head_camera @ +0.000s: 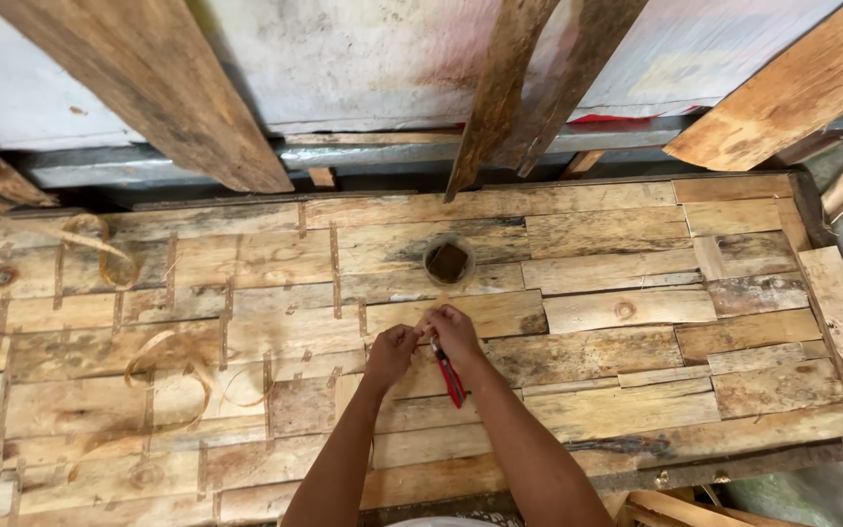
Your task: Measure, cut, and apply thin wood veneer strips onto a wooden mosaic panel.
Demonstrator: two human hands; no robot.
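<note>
1. The left hand (389, 351) and the right hand (453, 332) meet just below the middle of the view, over the counter (617, 371), a top pieced together from pale, rough wooden offcuts.
2. Both hands pinch one small, light wooden sliver (426, 327) between their fingertips, the left from 9 o'clock and the right from 3 o'clock. The two-sided grip looks meant to steady so tiny a piece; its exact shape is too small to tell.
3. The left hand is closed narrow on the sliver, holding nothing else.
4. The right hand also keeps a tool with red handles (451, 376), probably pliers, tucked under the palm and pointing toward 6 o'clock, seemingly parked there so the fingertips stay free.
5. A small round container (449, 262) with dark contents stands on the counter at 12 o'clock from the hands, near but apart, within easy reach.
6. Curled wood shavings (173, 376) lie at 9 o'clock, well apart.
7. Rough planks (163, 83) lean against the wall beyond the counter's far edge.
</note>
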